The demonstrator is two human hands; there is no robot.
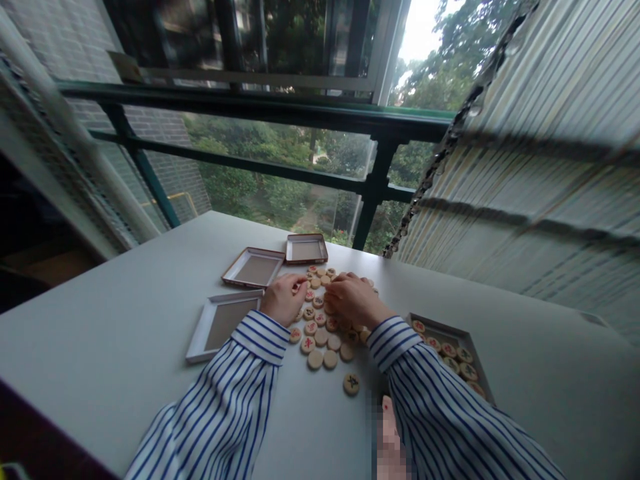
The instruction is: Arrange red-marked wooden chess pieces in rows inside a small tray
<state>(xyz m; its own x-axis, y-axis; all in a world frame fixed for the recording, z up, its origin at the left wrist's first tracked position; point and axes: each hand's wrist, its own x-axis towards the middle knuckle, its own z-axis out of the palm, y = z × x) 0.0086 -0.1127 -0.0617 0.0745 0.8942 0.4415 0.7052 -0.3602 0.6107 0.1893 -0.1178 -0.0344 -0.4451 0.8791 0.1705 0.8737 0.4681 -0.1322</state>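
Round wooden Chinese chess pieces (321,337), several with red or dark characters and some blank side up, lie in a loose cluster on the white table (135,320). My left hand (284,298) is at the cluster's left edge, thumb and fingers curled together in a pinch. Over the upper right of the cluster is my right hand (354,298), its fingers bent down among the pieces and its fingertips partly hidden. What either hand grips cannot be made out. One piece with a dark character (351,384) lies apart, nearer to me.
An open box (481,363) with several pieces stands right, partly behind my right sleeve. Three shallow box parts lie left and behind: a white-rimmed one (220,328), a brown-edged one (256,267) and a smaller one (306,248). A green railing (280,110) and window stand beyond.
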